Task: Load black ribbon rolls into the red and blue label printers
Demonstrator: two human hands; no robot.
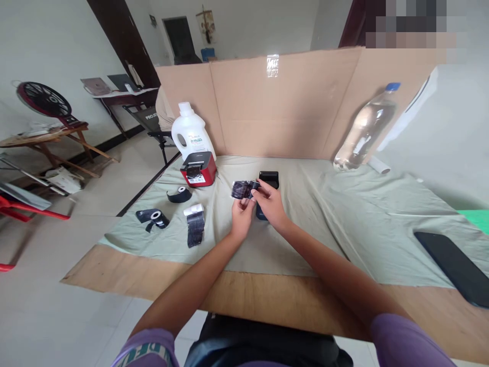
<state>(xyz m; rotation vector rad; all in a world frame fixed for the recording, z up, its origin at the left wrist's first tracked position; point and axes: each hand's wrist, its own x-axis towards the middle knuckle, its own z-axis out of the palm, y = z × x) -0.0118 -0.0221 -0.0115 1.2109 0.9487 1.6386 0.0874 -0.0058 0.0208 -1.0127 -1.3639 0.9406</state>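
Above the middle of the cloth, my left hand [242, 215] and my right hand [272, 205] are close together. Between them is a small roll of dark-printed paper [240, 189], its loose end pointing left. My left fingers grip it from below; my right thumb and fingers pinch its right end. Behind and partly under my right hand lies a black handheld device [269, 178], mostly hidden. Left of my hands, a white paper roll [193, 209] trails a dark-printed strip. Two more paper rolls with dark strips, a nearer roll [159, 219] and a farther roll [180, 194], lie farther left.
A red and black label printer [199, 169] stands before a white detergent jug [190, 130]. At the back rises a cardboard panel [275, 114]. A clear bottle [365, 130] leans at the right. A black phone [454, 265] lies near the right front edge.
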